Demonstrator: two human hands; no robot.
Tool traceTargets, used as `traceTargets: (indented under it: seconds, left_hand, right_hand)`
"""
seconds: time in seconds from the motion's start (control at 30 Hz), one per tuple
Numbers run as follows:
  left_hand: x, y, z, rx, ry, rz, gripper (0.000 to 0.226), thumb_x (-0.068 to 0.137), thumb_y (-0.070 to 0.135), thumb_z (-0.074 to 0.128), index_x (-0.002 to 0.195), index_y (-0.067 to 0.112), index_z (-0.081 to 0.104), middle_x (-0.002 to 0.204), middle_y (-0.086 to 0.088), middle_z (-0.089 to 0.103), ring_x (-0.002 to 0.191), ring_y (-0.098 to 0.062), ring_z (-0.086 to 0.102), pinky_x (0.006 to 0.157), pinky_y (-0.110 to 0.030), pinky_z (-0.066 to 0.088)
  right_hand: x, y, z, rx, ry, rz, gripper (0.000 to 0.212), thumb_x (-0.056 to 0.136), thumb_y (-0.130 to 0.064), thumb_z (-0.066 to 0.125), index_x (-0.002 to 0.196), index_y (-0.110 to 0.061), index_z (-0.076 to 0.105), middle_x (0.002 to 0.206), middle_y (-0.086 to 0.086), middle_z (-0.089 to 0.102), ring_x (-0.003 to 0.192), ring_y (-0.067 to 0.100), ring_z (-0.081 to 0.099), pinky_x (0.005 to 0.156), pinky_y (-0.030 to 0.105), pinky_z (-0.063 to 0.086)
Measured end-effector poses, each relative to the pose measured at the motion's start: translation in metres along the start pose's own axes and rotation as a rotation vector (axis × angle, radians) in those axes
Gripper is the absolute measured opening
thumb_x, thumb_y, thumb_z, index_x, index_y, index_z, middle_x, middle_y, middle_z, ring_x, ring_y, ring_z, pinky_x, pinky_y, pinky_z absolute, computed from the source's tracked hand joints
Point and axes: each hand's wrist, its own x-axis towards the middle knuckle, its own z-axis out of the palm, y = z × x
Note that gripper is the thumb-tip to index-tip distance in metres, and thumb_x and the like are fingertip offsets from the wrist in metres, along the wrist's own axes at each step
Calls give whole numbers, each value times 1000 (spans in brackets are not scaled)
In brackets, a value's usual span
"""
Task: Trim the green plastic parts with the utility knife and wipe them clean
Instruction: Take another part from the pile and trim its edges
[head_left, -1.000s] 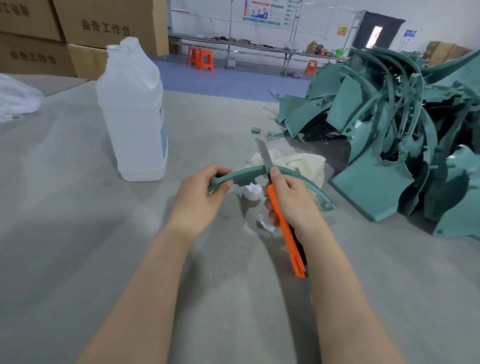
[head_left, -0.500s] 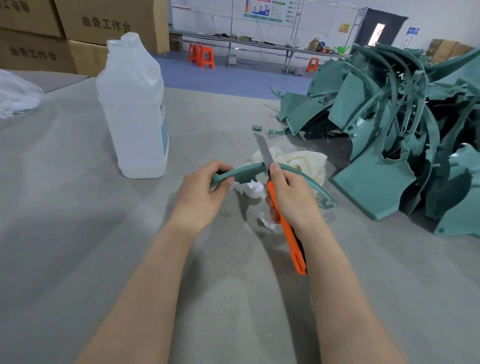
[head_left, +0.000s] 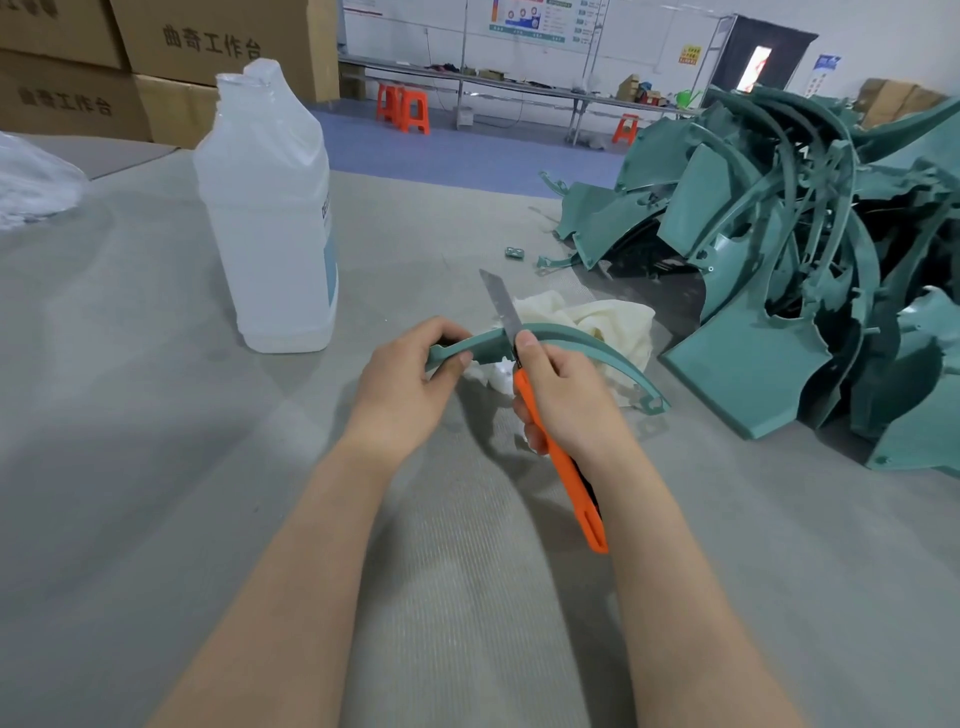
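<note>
Both hands work above the grey table (head_left: 156, 467), apart, each clamped on an item. The left hand (head_left: 410, 384) pinches one end of a curved green part (head_left: 488, 349), thumb on top. The right hand (head_left: 566, 400) grips an orange utility knife (head_left: 571, 483), blade extended and crossing the part's upper edge beside the thumb. The part's free end reaches down to the right, near the table. A cream cloth (head_left: 597, 317) lies just behind it. A translucent bottle (head_left: 267, 218) stands upright to the left. A pile of green parts (head_left: 779, 260) occupies the right side. Cardboard boxes (head_left: 208, 41) and orange stools (head_left: 405, 109) stand beyond.
</note>
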Motion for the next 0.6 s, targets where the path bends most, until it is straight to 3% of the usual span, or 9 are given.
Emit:
traceTargets:
  seconds: [0.13, 0.43, 0.6]
  left_hand:
    - [0, 0, 0, 5, 3, 16, 7, 91, 14, 60, 93, 20, 63, 82, 12, 60, 81, -14, 53, 73, -29, 41]
    - [1, 1, 2, -13, -2, 5, 6, 91, 13, 60, 91, 19, 61, 83, 9, 60, 83, -15, 55, 74, -29, 43]
    - [1, 3, 0, -41, -16, -23, 11, 91, 9, 57, 99, 14, 62, 89, 6, 65, 87, -16, 59, 79, -28, 45]
  right_hand:
    - [-2, 0, 4, -33, -18, -42, 48, 102, -41, 39, 61, -18, 38, 43, -6, 39, 39, 18, 40, 49, 32, 36]
    - [-7, 1, 13, -92, -11, -98, 48, 102, -45, 39, 60, -20, 37, 41, -6, 43, 36, 18, 44, 46, 28, 36]
    - [-10, -2, 18, -87, -24, -102, 48, 102, -42, 40, 60, -18, 37, 41, -6, 41, 33, 16, 41, 37, 19, 33]
